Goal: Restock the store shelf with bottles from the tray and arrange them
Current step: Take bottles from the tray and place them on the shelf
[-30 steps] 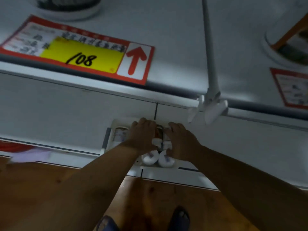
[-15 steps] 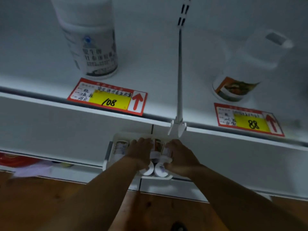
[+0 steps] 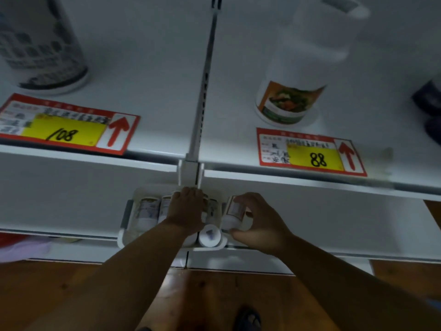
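Far left, upper white metal shelf: a large white cylindrical tub with dark print, blurred. Just before it, a red-bordered yellow price tag marked 108.

Lower shelf, centre: a shallow white plastic tray holding small white-capped bottles lying on their sides. The left hand lies palm down over the middle bottles, fingers pressed together and curled onto them; whether they actually grip one cannot be told.

Right of it, the right hand pinches one small white bottle with a pale label between thumb and fingers, raised at the tray's right edge.

Upper right: a tall white jar with a green-orange food label, above a second tag marked 88.
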Tool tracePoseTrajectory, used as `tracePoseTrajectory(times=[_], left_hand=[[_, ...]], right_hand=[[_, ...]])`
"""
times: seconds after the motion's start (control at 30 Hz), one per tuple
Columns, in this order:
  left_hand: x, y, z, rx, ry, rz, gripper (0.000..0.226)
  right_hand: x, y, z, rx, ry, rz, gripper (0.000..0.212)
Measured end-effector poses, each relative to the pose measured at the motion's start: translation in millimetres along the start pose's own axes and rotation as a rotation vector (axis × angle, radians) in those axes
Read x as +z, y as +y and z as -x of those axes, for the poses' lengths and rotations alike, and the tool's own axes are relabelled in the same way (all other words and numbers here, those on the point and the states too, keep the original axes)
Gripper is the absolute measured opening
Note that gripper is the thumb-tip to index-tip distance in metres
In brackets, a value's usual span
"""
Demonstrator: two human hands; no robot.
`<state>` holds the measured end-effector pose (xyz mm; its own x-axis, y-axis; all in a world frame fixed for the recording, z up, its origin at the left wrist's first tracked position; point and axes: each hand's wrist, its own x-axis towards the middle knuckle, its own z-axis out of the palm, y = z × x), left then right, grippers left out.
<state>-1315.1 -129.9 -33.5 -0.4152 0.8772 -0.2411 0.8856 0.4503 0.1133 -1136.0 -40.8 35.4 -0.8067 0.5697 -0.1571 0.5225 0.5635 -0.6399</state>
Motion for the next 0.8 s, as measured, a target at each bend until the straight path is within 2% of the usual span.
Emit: tracePoseTrajectory(times=[0.17, 0.23, 0.3, 0.37, 0.43, 0.5, 0.57, 0.6, 0.7, 0.8], left_hand=[[-22, -9, 9, 0.06, -0.048, 0.115, 0.071], [-50, -11, 23, 0.034, -0.129, 0.347, 0.067], [-79, -14, 51, 0.056, -0.218, 0.562, 0.06], [-113, -17, 91, 0.129, -0.222, 0.659, 0.041], [-147, -16, 133, 0.177, -0.245, 0.762, 0.034], [-178, -10, 160, 0.181, -0.262, 0.854, 0.027], [-226, -6, 179, 0.145, -0.346, 0.956, 0.017], [-253, -6, 187, 0.195, -0.366, 0.987, 0.022], [-325, -5, 201, 0.353, -0.292, 1.128, 0.04], [-383, 5, 195, 0.26, -0.246, 1.315, 0.038]], right_hand=[[-3, -11, 6, 0.109, -0.003, -0.125, 0.066], [-13, -23, 15, 0.192, -0.027, -0.19, 0.063], [-28, -41, 31, 0.196, -0.07, -0.259, 0.048], [-48, -68, 53, 0.255, -0.12, -0.405, 0.026], [-73, -100, 78, 0.351, -0.175, -0.565, 0.022], [-99, -131, 102, 0.374, -0.198, -0.642, 0.024], [-131, -165, 123, 0.351, -0.198, -0.751, 0.035], [-145, -181, 132, 0.335, -0.193, -0.797, 0.04], [-180, -219, 149, 0.28, -0.171, -0.93, 0.051], [-212, -247, 145, 0.285, -0.063, -1.133, 0.045]])
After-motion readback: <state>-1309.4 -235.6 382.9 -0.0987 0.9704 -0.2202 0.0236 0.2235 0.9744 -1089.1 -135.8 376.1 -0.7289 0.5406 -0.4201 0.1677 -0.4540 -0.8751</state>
